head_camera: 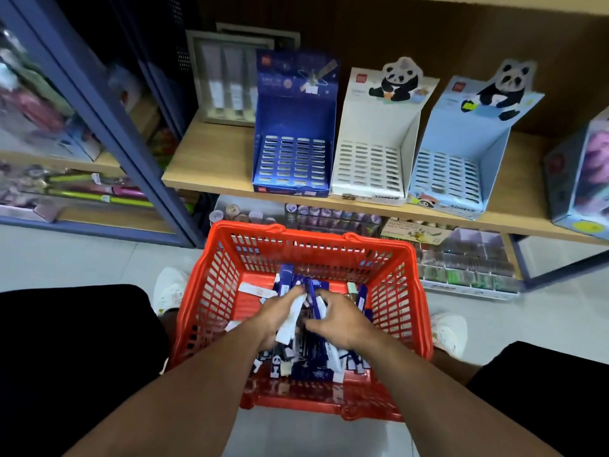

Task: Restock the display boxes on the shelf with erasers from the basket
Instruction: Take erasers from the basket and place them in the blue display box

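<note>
My red plastic lattice basket (389, 291) sits on the floor below the wooden shelf (211, 153). Both hands are inside it. My left hand (276, 316) pinches a white, flat, oblong eraser (291, 321), long axis pointing away from me. My right hand (339, 319) curls over blue erasers (314, 300). Three slotted cardboard display boxes (293, 159) stand above.

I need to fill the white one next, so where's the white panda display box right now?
In the head view, the white panda display box stands on the wooden shelf, middle of three, between the dark blue box and the light blue panda box, above the red basket.
</note>
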A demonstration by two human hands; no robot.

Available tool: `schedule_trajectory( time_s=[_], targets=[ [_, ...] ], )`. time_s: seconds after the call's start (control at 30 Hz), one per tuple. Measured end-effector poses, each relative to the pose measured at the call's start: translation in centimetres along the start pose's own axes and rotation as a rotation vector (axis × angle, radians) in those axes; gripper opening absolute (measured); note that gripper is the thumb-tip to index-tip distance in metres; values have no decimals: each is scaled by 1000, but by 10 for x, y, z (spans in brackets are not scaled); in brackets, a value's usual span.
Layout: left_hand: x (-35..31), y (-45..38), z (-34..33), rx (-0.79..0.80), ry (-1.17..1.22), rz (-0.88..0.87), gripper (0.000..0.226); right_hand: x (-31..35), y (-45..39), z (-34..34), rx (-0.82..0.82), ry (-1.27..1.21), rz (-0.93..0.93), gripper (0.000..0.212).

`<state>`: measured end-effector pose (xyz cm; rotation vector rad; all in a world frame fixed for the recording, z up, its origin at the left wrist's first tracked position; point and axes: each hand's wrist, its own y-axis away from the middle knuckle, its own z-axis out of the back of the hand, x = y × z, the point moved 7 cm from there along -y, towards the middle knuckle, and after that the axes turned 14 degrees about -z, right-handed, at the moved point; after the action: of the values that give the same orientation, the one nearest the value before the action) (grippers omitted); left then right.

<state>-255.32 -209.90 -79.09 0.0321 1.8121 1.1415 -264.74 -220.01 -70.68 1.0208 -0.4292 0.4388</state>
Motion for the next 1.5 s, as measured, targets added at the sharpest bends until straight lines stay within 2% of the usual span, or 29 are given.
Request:
schedule_trajectory(
  time_s=[0.17, 0.27, 0.33, 0.4, 0.43, 0.53, 0.57, 0.63, 0.7, 0.73, 0.77, 0.83, 0.87, 0.93, 1.07, 1.13, 1.17, 1.27, 1.33, 1.37, 1.47, 1.5],
  targets=[
    [2, -14, 10, -21, -52, 0, 82, -3, -12, -6, 40, -14, -4, 42],
    [-15, 10, 4, -12, -81, 0, 59, -7, -17, -9, 116, -58, -14, 45],
    [-16, 13, 3, -5, -112, -1, 34, -10, -16, -8, 168, -77, -21, 41],
    [-18, 21, 5, -18, -155, 2, 24, -16, -21, -8, 205, -131, -53, 36],
    [-10, 14, 10, -35, -163, 27, 26, -18, -22, -7, 225, -177, -81, 36],
    [8, -8, 21, -44, -182, 37, 74, -33, -31, -10, 252, -268, -183, 29],
    [12, -14, 22, -33, -196, 33, 80, -37, -32, -10, 247, -300, -210, 28],
    [6, -5, 17, 6, -261, 35, 70, -45, -36, -8, 234, -412, -264, 32],
    [4, -3, 11, 46, -240, 27, 57, -54, -38, -9, 228, -503, -313, 25],
    [4, -2, 9, 45, -239, 24, 64, -60, -39, -9, 209, -538, -352, 21],
    [4, -2, 9, 25, -239, 24, 83, -67, -40, -10, 170, -563, -399, 26],
    [4, -3, 8, -10, -218, 14, 119, -76, -45, -13, 91, -627, -412, 58],
    [1, 0, 5, -4, -205, 19, 127, -75, -45, -11, 46, -665, -399, 70],
    [-5, 4, -3, 25, -153, 30, 131, -63, -46, -4, -8, -734, -332, 79],
    [-30, 13, -28, 154, 0, -7, 115, -23, -40, 16, -80, -615, -181, 72],
    [-44, 18, -37, 189, 46, -30, 104, -5, -34, 27, -104, -578, -109, 58],
    [-53, 23, -41, 206, 64, -44, 92, 3, -30, 34, -118, -574, -68, 53],
    [-79, 35, -49, 274, 129, -95, 47, 25, -13, 53, -185, -599, -3, 70],
    [-97, 49, -53, 302, 158, -133, 44, 40, 1, 66, -226, -646, 21, 71],
    [-105, 55, -57, 317, 171, -153, 48, 48, 7, 73, -243, -656, 39, 65],
    [-129, 74, -66, 328, 240, -206, 51, 77, 33, 94, -269, -741, 105, 25],
    [-135, 80, -68, 331, 260, -218, 52, 86, 40, 99, -267, -777, 118, 19]
  ],
)
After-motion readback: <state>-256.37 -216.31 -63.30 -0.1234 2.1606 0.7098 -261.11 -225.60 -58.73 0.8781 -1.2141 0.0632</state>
